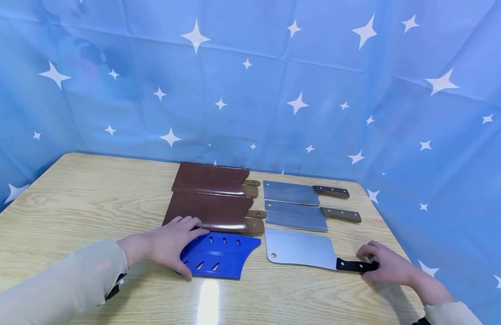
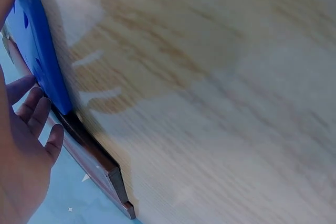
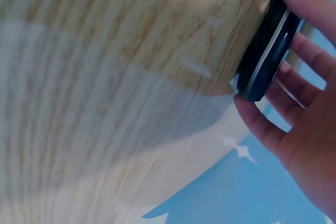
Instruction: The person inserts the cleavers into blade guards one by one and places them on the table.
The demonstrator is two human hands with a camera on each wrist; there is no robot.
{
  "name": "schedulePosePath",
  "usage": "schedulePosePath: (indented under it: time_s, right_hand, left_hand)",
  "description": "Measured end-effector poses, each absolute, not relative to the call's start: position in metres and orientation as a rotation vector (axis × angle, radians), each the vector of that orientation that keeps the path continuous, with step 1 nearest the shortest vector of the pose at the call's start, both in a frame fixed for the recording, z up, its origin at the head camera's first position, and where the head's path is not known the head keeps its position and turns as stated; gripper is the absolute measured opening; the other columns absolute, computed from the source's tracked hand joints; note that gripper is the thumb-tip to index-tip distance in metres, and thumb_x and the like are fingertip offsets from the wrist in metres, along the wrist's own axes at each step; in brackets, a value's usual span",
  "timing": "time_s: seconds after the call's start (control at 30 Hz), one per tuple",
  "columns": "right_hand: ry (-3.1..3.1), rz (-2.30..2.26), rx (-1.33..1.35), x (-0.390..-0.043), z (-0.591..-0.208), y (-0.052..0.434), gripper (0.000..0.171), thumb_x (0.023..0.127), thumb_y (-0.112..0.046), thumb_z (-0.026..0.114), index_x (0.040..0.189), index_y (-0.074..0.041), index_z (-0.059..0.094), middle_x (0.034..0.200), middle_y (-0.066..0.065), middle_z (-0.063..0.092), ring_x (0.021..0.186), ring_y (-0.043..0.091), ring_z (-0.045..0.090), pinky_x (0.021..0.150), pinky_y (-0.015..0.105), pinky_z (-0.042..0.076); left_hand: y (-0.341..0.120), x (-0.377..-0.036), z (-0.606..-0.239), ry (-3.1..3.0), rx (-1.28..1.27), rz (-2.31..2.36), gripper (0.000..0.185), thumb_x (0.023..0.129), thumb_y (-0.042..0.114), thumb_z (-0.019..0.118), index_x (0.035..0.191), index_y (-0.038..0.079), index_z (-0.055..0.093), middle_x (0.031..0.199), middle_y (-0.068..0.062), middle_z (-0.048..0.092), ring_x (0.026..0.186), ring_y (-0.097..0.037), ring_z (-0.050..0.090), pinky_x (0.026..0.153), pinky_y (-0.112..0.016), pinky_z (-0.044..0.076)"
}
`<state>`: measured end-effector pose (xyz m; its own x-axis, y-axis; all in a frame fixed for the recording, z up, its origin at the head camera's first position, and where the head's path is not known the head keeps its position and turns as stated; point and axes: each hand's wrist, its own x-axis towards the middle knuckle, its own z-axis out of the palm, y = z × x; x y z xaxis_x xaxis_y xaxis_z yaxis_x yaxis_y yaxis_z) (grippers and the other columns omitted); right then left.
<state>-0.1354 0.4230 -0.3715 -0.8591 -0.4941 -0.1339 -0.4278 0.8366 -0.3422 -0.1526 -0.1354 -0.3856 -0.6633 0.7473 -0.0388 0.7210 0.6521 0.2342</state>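
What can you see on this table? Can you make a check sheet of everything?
Surface: wooden table, glare near the front edge.
Job's things: blue sheath under the left hand; black-handled cleaver, handle touched by the right hand.
Clutter: two brown sheaths; two wood-handled cleavers.
Hands: left rests on the sheath; right fingers curl at the handle.
Cables: nothing seen.
Surroundings: blue star backdrop.
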Motion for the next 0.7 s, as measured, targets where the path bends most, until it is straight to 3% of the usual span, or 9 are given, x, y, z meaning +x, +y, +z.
schedulePosePath:
  time_s: [0.1, 0.2, 0.43, 0.7]
  right_hand:
    - [2.785, -0.516, -0.757, -0.136, -0.375, 0.428, 0.025, 0.073, -0.019, 0.077, 0.092, -0.014, 0.061, 0.086, -0.008, 0.051, 0.073, -0.003, 0.042, 0.06, 0.023, 0.037]
    - [2.768, -0.629, -0.819, -0.136, -0.377, 0.433, 0.022, 0.075, -0.014, 0.076, 0.086, -0.018, 0.058, 0.08, -0.011, 0.049, 0.07, -0.001, 0.04, 0.058, 0.021, 0.032]
    - [2.589, -0.944, -0.85, -0.133, -0.379, 0.445, 0.023, 0.078, 0.003, 0.067, 0.088, -0.01, 0.05, 0.074, 0.004, 0.049, 0.066, 0.01, 0.044, 0.055, 0.024, 0.031]
    - [2.602, -0.993, -0.742, -0.128, -0.374, 0.452, 0.018, 0.081, 0.004, 0.064, 0.09, -0.006, 0.052, 0.076, -0.004, 0.05, 0.067, 0.009, 0.045, 0.056, 0.025, 0.034]
  left_hand:
    - [-0.135, -0.151, -0.387, 2.725, 1.205, 0.303, 0.102, 0.061, 0.077, 0.064, 0.137, 0.012, 0.046, 0.129, -0.004, 0.045, 0.118, -0.021, 0.041, 0.095, -0.045, 0.033]
    - [-0.135, -0.148, -0.389, 2.726, 1.198, 0.316, 0.104, 0.059, 0.078, 0.064, 0.138, 0.013, 0.044, 0.131, -0.003, 0.043, 0.12, -0.021, 0.04, 0.097, -0.045, 0.033]
    - [-0.134, -0.139, -0.394, 2.687, 1.152, 0.341, 0.115, 0.057, 0.076, 0.068, 0.145, 0.01, 0.033, 0.138, -0.007, 0.041, 0.125, -0.023, 0.037, 0.104, -0.049, 0.031]
    - [-0.133, -0.137, -0.389, 2.673, 1.073, 0.46, 0.109, 0.06, 0.059, 0.077, 0.143, 0.006, 0.033, 0.134, -0.006, 0.036, 0.119, -0.018, 0.035, 0.097, -0.04, 0.042]
